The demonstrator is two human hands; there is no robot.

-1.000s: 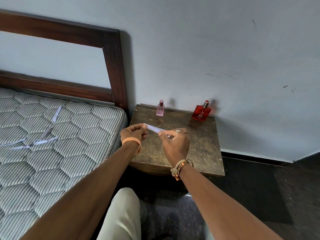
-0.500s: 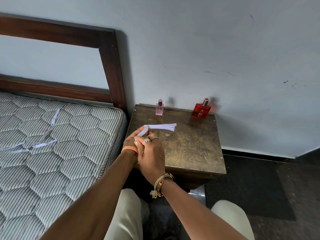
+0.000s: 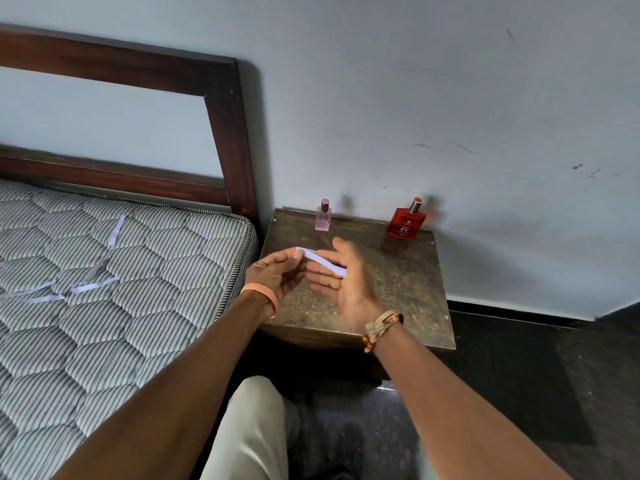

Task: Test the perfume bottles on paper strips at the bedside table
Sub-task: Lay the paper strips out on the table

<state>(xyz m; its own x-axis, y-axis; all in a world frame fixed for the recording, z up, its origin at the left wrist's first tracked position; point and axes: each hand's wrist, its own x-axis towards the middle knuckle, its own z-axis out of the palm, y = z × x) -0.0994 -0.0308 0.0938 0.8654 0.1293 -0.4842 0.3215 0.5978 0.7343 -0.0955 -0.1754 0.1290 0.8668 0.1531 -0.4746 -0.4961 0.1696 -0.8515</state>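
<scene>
Left grip (image 3: pixel 277 275) pinches one end of a white paper strip (image 3: pixel 322 260), possibly a thin stack, between thumb and fingertips above the bench (image 3: pixel 398 289). Right grip (image 3: pixel 346 282) is open and motion-blurred, and the strip's free end lies across its fingers. A pink perfume bottle (image 3: pixel 323 218) and a red perfume bottle (image 3: pixel 406 223) stand upright, well apart, at the back of the bench by the wall, with neither hand on them. Loose strips (image 3: pixel 93 287) lie on the mattress (image 3: pixel 138 341). Best approach: separate a single strip, hold it by its very end, and keep the far end clear of the fingers for spraying.
</scene>
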